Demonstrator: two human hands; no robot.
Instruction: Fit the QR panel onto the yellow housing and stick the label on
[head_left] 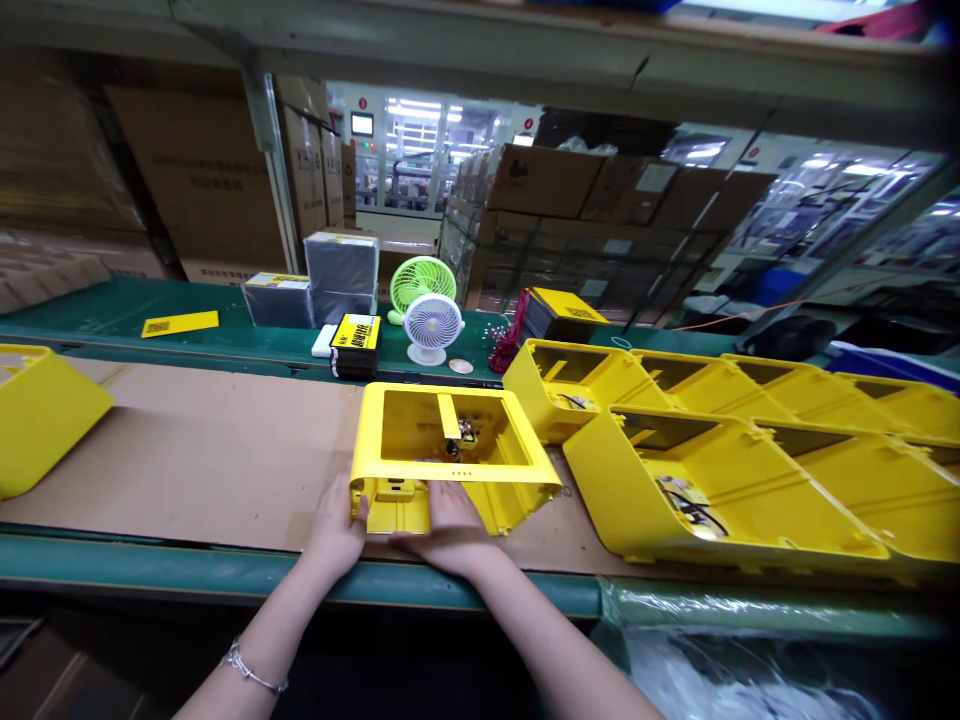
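Note:
A yellow plastic housing (450, 475) with a rectangular opening sits on the cardboard sheet in front of me, small electronic parts and wires showing inside it. My left hand (335, 530) grips its lower left edge, thumb up against the side. My right hand (448, 525) reaches into the lower front opening, with its fingers partly hidden by the housing. A bracelet (253, 672) circles my left wrist.
Several yellow housings (720, 480) stand in two rows at the right, and another (45, 420) lies at the left edge. Behind are a white fan (433, 325), a green fan (420, 280), a black-and-yellow stack (356, 345) and grey boxes (341, 275).

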